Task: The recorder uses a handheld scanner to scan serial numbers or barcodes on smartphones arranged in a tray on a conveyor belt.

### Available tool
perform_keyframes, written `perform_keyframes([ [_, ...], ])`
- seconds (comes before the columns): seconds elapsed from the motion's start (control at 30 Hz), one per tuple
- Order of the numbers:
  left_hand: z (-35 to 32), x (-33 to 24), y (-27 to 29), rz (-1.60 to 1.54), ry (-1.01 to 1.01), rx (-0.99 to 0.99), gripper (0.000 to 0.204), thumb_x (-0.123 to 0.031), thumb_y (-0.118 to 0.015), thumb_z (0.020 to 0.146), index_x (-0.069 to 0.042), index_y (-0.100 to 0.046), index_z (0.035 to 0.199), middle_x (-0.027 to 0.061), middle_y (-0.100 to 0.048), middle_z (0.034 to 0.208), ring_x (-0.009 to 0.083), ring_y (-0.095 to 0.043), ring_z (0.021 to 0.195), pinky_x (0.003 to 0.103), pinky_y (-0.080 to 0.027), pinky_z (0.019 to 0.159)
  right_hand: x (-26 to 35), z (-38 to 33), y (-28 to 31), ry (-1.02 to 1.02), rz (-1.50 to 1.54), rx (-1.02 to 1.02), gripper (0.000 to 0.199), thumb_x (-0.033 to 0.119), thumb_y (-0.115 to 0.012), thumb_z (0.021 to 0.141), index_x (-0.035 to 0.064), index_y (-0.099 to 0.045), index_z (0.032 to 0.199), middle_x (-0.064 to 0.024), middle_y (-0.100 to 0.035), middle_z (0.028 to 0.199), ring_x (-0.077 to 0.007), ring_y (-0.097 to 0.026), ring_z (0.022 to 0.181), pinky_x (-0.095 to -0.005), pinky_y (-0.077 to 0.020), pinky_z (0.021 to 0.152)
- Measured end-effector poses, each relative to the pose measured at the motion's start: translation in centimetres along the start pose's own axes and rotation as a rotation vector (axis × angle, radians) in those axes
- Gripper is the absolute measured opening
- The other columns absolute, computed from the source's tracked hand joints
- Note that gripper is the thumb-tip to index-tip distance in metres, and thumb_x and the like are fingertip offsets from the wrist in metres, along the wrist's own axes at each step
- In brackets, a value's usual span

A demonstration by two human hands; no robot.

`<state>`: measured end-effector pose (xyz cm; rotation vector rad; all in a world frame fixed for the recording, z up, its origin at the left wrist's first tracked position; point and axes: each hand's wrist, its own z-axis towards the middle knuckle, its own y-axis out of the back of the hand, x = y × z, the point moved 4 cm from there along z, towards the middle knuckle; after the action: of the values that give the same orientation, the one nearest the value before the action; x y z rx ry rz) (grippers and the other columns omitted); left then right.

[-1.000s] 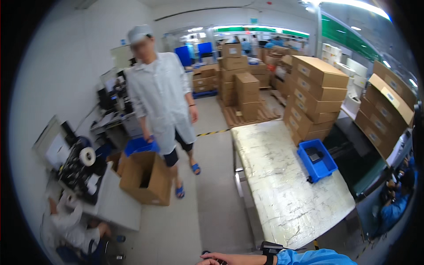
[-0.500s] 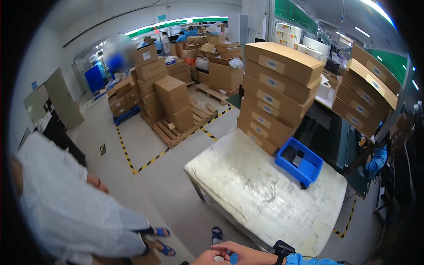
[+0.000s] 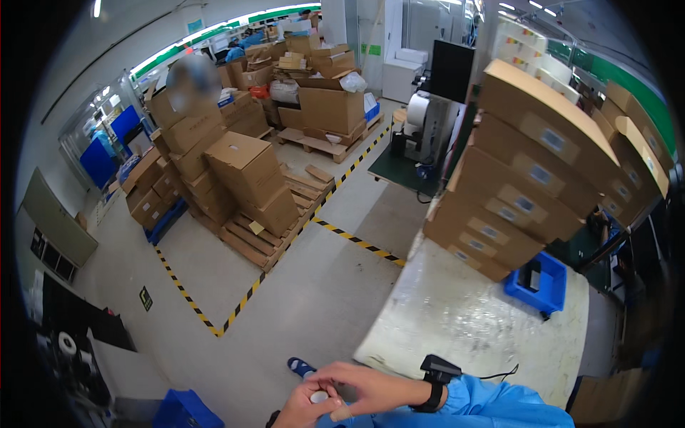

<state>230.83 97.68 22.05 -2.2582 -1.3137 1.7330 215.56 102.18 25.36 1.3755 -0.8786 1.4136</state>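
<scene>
At the lower edge my two hands meet in front of me. My left hand (image 3: 300,408) is closed around a small white round object (image 3: 319,396), whose exact kind I cannot make out. Reaching across from the right, my right hand (image 3: 364,385) has its fingers curled over and touching the left one. Whatever may be inside its fingers is hidden. A black strapped device (image 3: 439,367) sits on my right wrist, beside a blue sleeve (image 3: 492,405).
To the right a whitish table (image 3: 421,314) bears stacked cartons (image 3: 492,192) and a blue bin (image 3: 555,294) with dark items inside. Further off, cartons (image 3: 242,167) stand on a wooden pallet (image 3: 307,196) within striped floor tape (image 3: 246,299). Another blue bin (image 3: 185,410) is at lower left.
My view has shifted; the table and its cartons now appear further right. The person in white on the left has left the view. My hands stay together around the white object.
</scene>
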Motion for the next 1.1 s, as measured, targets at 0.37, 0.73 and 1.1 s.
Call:
perform_keyframes([
  [0.37, 17.2, -25.8, 13.3, -0.037, 0.348, 0.272, 0.018, -0.002, -0.074, 0.084, -0.004, -0.058, 0.093, 0.0052, -0.061, 0.092, 0.0135, -0.061, 0.085, 0.028, -0.049, 0.074, 3.0, 24.3, 12.7, 0.09, -0.285, -0.542, 0.068, 0.026, -0.087, 0.071, 0.0076, -0.06, 0.13, -0.0115, -0.061, 0.12, -0.0303, -0.06, 0.11, -0.0398, -0.0504, 0.094],
  [0.73, 40.4, -36.0, 14.8, 0.039, 0.483, 0.503, 0.011, -0.001, -0.069, 0.088, -0.002, -0.061, 0.097, 0.0059, -0.061, 0.097, 0.0137, -0.063, 0.085, 0.029, -0.054, 0.073, -1.2, 33.8, 31.9, 0.145, -0.427, -0.833, 0.072, 0.031, -0.092, 0.068, 0.0073, -0.062, 0.129, -0.0117, -0.061, 0.124, -0.0294, -0.058, 0.113, -0.0396, -0.047, 0.096],
  [1.1, 61.1, -44.1, 17.5, -0.504, 0.255, 0.409, 0.031, -0.002, -0.045, 0.096, 0.009, -0.06, 0.121, 0.024, -0.062, 0.117, 0.0305, -0.068, 0.089, 0.04, -0.058, 0.083, -9.1, 47.1, 53.7, -0.028, 0.034, -0.963, 0.049, 0.024, -0.081, 0.082, 0.0041, -0.064, 0.123, -0.0109, -0.065, 0.118, -0.0243, -0.061, 0.113, -0.0366, -0.0461, 0.099],
])
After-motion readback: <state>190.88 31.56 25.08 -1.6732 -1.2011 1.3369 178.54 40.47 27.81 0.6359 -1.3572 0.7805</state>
